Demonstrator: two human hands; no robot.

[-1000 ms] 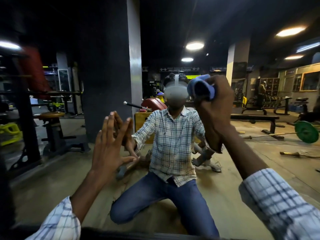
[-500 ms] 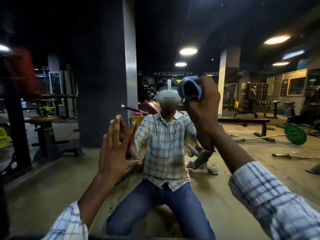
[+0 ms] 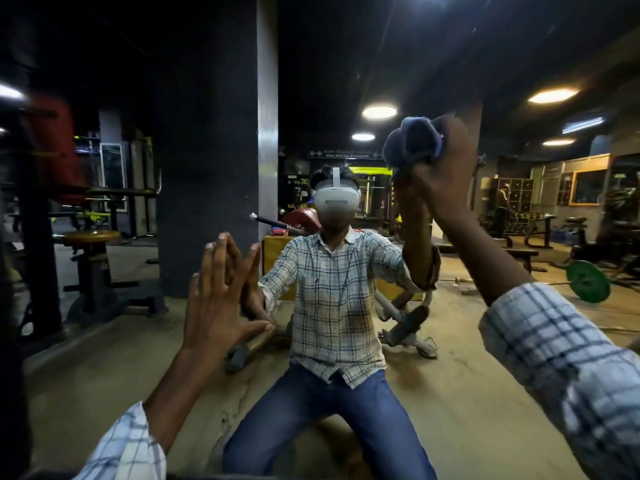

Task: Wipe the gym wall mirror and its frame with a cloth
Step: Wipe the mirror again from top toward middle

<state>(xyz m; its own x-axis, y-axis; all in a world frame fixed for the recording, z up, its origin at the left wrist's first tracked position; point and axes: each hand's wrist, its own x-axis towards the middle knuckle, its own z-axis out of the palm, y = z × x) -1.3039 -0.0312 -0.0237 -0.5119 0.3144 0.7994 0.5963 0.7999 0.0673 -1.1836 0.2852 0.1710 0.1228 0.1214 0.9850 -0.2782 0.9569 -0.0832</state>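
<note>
The left hand [image 3: 218, 299] lies flat on the mirror [image 3: 207, 133], fingers straight and spread; the right hand [image 3: 446, 174] grips the bunched blue cloth [image 3: 412, 140] against it, high, beside the reflected headset [image 3: 336, 199]

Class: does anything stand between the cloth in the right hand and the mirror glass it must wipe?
Nothing visible does. The right hand grips the blue cloth at the mirror, where it seems to meet its reflection. The left hand presses flat on the glass, lower and apart.
</note>
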